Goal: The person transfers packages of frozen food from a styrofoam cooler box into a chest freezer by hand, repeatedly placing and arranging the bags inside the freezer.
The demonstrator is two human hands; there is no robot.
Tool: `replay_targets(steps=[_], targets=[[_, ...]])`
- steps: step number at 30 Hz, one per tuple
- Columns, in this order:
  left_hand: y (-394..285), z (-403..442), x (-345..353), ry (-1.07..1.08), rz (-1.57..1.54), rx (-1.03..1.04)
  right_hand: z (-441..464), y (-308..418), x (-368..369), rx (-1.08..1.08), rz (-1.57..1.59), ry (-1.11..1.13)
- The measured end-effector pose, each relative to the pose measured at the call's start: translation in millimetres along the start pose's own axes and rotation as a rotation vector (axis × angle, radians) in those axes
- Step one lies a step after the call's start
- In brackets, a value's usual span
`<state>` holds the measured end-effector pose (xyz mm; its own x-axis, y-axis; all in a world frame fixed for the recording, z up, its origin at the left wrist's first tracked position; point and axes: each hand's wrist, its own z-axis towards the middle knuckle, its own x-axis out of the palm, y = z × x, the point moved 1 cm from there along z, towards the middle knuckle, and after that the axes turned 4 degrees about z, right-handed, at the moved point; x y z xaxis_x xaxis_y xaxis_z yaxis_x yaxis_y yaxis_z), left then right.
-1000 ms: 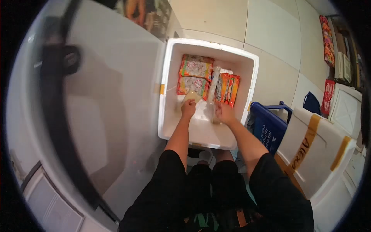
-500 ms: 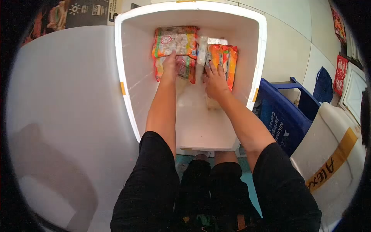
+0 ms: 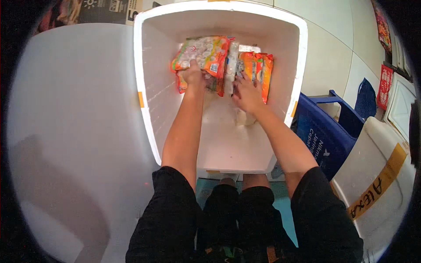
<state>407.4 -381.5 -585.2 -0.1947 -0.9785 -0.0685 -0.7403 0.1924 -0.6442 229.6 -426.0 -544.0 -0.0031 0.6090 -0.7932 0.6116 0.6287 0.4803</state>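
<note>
Inside a white foam box (image 3: 219, 151), my left hand (image 3: 195, 76) grips the near edge of a frozen food packet (image 3: 206, 49), thumb on top. The packet is clear with orange and green print and pale round pieces inside, and it tilts over another similar packet (image 3: 215, 85). My right hand (image 3: 248, 94) lies with fingers apart against the upright orange packets (image 3: 266, 76) on the right. Between the two groups stands a narrow whitish pack (image 3: 231, 68). Below my right hand a pale block-like pack (image 3: 244, 118) shows in part.
A smooth grey surface (image 3: 79, 109) borders the box on the left, with a printed carton (image 3: 103, 12) behind it. To the right are a blue plastic crate (image 3: 326, 127) and a white foam piece with tan tape (image 3: 381, 175). A red basket (image 3: 385, 87) stands farther back.
The upper packet in my left hand has lifted and turned, its right side now nearer the whitish pack. My right hand has shifted slightly down along the orange packets.
</note>
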Motion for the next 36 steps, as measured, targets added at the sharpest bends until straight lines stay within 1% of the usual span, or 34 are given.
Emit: replay_targets(steps=[1,2,3,5,6,7,8,9,11,13,14,15,16,17,18,19,20,21,22,23,24,25,26,28,30,33,34,36], targets=[[2,1,-6,0.097,-0.132,0.078,3,1,-4,0.046,0.16,-0.005],[5,0,-13,0.195,-0.263,0.156,5,2,-7,0.035,0.162,-0.009],[13,-8,-20,0.176,-0.249,0.335,6,2,-9,0.202,0.699,-0.073],[0,-56,-37,0.279,-0.251,0.193,15,-17,6,0.281,1.383,-0.295],[14,-57,-55,0.272,-0.177,0.145,11,-20,-6,0.266,1.384,-0.295],[31,-57,-75,0.265,-0.104,0.097,3,-20,-19,0.431,1.707,-0.211],[35,-74,-90,0.296,-0.053,0.116,-5,-13,-33,0.604,2.023,-0.108],[38,-95,-104,0.327,-0.001,0.134,-14,-1,-49,0.588,2.023,-0.102],[37,-138,-129,0.39,0.045,0.144,-39,26,-74,0.52,1.987,0.218],[32,-178,-153,0.458,0.102,0.053,-69,34,-73,0.62,1.671,0.366],[28,-195,-163,0.458,0.094,0.069,-85,35,-72,0.561,1.509,0.487],[21,-212,-172,0.476,0.171,0.129,-99,38,-75,0.502,1.342,0.599],[13,-227,-178,0.492,0.249,0.189,-111,45,-84,0.485,1.334,0.597],[-1,-244,-183,0.49,0.242,0.202,-125,54,-95,0.508,1.347,0.656],[-16,-261,-189,0.547,0.3,0.225,-139,63,-106,0.531,1.358,0.716],[-28,-278,-193,0.603,0.359,0.248,-154,73,-119,0.518,1.351,0.714],[-36,-291,-195,0.606,0.354,0.27,-167,84,-133,0.433,1.425,0.648],[-45,-304,-196,0.65,0.314,0.289,-180,95,-147,0.345,1.496,0.582],[-53,-320,-198,0.694,0.274,0.307,-194,105,-160,0.324,1.489,0.573],[-60,-333,-201,0.702,0.271,0.338,-204,113,-173,0.256,1.487,0.505],[-65,-346,-204,0.695,0.156,0.229,-213,122,-187,0.188,1.484,0.437],[-75,-360,-205,0.688,0.042,0.117,-223,134,-206,0.17,1.463,0.443],[-86,-375,-206,0.695,0.042,0.144,-231,145,-217,0.141,1.459,0.433],[-108,-407,-207,0.6,0.222,0.093,-247,164,-239,0.006,1.42,0.384],[-133,-432,-207,0.577,0.201,0.197,-262,183,-263,-0.07,1.433,0.382],[-176,-460,-203,0.696,0.186,0.426,-282,216,-288,-0.11,1.474,0.184],[-185,-470,-206,0.686,0.178,0.442,-290,226,-294,-0.128,1.467,0.193],[-200,-481,-216,0.734,0.216,0.416,-300,242,-299,-0.088,1.48,0.128]])
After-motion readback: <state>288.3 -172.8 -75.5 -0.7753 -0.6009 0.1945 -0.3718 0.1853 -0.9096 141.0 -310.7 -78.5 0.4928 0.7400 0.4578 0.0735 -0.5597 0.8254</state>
